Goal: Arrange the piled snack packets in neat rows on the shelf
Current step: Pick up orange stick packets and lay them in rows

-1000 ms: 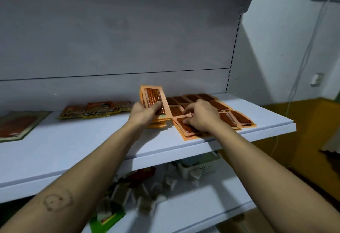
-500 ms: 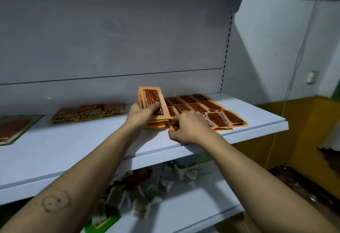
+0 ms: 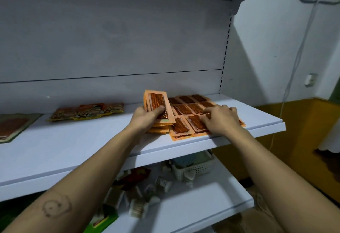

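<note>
Fingers (image 3: pixel 158 110): left hand (image 3: pixel 145 117) grips packet stack (image 3: pixel 156 100); right hand (image 3: pixel 223 121) flat, hiding some laid packets (image 3: pixel 185 108)

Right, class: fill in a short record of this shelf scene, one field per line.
Held: left hand grips a stack of orange plastic snack packets, tilted up.
Laid out: right hand rests on flat rows of orange packets; pinch unclear.
Surface: white shelf board.
Further left: yellow printed snack packets, lying flat.
Lower shelf: white perforated plastic basket.
</note>
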`<state>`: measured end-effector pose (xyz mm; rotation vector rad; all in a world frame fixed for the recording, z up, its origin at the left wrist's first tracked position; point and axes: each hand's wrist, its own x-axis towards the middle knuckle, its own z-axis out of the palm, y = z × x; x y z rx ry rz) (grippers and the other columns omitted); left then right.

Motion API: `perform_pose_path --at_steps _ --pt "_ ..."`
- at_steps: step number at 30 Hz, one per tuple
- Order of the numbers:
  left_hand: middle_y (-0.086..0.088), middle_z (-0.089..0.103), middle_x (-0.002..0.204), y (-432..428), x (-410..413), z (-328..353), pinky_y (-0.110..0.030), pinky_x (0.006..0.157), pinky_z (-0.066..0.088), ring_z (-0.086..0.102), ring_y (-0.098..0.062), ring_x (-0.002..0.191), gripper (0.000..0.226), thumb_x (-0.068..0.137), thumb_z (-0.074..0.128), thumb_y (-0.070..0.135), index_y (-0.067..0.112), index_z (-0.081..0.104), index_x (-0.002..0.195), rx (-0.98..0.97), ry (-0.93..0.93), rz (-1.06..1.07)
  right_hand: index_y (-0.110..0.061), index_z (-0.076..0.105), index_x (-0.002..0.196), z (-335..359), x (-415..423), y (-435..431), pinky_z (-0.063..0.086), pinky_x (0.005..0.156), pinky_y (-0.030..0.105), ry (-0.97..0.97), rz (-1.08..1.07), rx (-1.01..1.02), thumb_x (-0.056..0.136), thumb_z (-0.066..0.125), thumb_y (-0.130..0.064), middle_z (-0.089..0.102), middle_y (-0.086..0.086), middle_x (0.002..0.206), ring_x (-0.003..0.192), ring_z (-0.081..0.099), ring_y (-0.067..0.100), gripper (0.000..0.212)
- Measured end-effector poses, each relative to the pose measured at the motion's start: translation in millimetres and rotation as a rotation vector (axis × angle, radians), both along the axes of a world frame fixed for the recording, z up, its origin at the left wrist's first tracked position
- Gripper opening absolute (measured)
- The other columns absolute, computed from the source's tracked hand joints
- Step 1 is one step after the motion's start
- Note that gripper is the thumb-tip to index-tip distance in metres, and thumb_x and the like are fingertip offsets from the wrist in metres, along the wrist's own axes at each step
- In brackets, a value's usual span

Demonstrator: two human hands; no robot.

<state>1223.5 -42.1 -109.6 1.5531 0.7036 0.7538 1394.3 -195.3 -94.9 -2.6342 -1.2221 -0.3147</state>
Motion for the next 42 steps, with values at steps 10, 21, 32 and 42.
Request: perform_pose_path --at_steps 10,21,32,42 --pt "-0.007 0.078 0.091 -16 12 6 -0.036 0.077 0.06 0.076 -0.021 0.08 0.018 0.095 0.066 0.027 0.013 0.066 0.105 -0.048 0.046 -0.1 -0.039 0.059 0.13 -1 36 -12 0.024 0.099 0.041 0.054 0.019 -0.132 0.102 0.045 -0.042 0.061 0.0 0.129 0.124 0.044 0.025 0.032" --pt "-0.005 0.077 0.084 -7 4 13 -0.03 0.062 0.059 0.075 -0.018 0.072 0.015 0.096 0.063 0.025 0.012 0.065 0.104 -0.073 0.072 -0.045 -0.042 0.059 0.13 -5 8 -7 0.023 0.105 0.043 0.009 0.213 -0.081 0.097 0.045 -0.057 0.061 -0.005 0.133 0.13 0.041 0.022 0.039" --pt "-0.011 0.077 0.095 -3 10 10 -0.038 0.082 0.059 0.075 -0.025 0.086 0.018 0.094 0.067 0.026 0.011 0.067 0.104 -0.073 0.036 -0.007 -0.037 0.055 0.135 -13 -30 2 0.02 0.113 0.048 -0.037 0.271 0.017 0.096 0.04 -0.062 0.055 -0.008 0.14 0.135 0.042 0.017 0.048" --pt "-0.004 0.075 0.097 7 -10 11 -0.025 0.065 0.054 0.073 -0.015 0.081 0.025 0.091 0.071 0.029 0.013 0.064 0.109 0.073 -0.004 0.119 -0.036 0.061 0.129 -10 -56 5 0.027 0.108 0.043 -0.122 0.334 -0.071 0.092 0.048 -0.064 0.06 -0.005 0.133 0.126 0.045 0.019 0.047"
